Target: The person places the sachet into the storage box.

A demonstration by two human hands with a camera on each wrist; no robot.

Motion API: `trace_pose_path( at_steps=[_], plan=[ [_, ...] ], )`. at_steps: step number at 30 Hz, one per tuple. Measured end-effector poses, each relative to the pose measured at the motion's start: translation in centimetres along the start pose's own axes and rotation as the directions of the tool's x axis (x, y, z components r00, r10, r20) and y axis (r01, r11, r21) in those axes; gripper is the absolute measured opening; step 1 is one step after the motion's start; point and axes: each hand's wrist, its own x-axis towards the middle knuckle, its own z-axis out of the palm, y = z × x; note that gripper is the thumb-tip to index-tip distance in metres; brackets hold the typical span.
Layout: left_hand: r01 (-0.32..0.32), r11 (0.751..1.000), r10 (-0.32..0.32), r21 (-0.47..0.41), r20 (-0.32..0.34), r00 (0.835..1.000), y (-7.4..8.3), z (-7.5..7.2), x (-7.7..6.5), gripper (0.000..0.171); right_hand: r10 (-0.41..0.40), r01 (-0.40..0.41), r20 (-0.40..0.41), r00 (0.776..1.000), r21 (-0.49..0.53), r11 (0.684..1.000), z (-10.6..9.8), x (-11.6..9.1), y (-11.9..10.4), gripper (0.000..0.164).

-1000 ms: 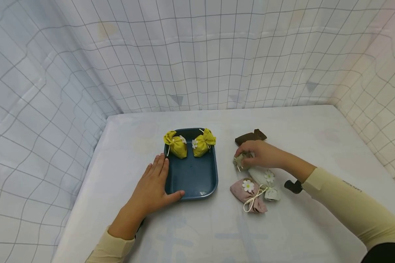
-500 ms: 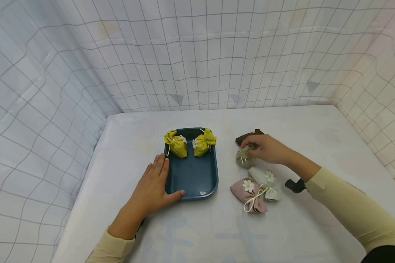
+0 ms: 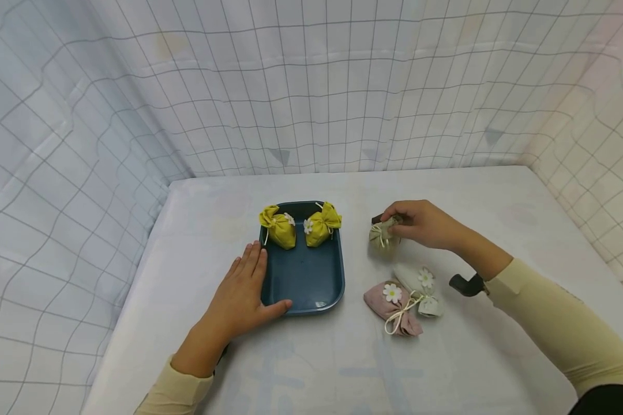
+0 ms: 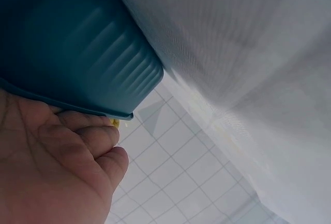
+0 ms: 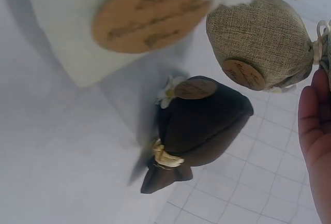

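My right hand (image 3: pixel 420 223) pinches a grey-green drawstring sachet (image 3: pixel 381 236) by its gathered top. In the right wrist view that sachet (image 5: pixel 264 32) shows a coarse weave and an oval tag, with my fingers at its tied neck. Behind the hand lies a dark brown sachet (image 5: pixel 204 125), mostly hidden in the head view. My left hand (image 3: pixel 241 291) lies flat with straight fingers along the left rim of a dark blue tray (image 3: pixel 303 288), thumb over the near edge. Two yellow sachets (image 3: pixel 281 231) with white flowers sit at the tray's far end.
A pink sachet (image 3: pixel 386 302) with a white flower lies right of the tray, touching a whitish sachet (image 3: pixel 407 276). A white cloth covers the table (image 3: pixel 291 374). Grid-patterned curtains (image 3: pixel 322 98) hang behind and at both sides.
My right hand has moved a little away from me with the grey-green sachet, now covering most of the brown one. The left hand and the tray have stayed in place.
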Motion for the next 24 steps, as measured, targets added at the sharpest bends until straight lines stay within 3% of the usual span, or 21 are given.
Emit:
trace_pose_path(
  at_steps=[24],
  plan=[
    [-0.006, 1.0, 0.006, 0.0, -0.008, 1.0, -0.1, 0.1, 0.0, 0.118, -0.161, 0.161, -0.041, 0.986, 0.005, 0.987, -0.9, 2.9, -3.8, 0.02]
  ],
)
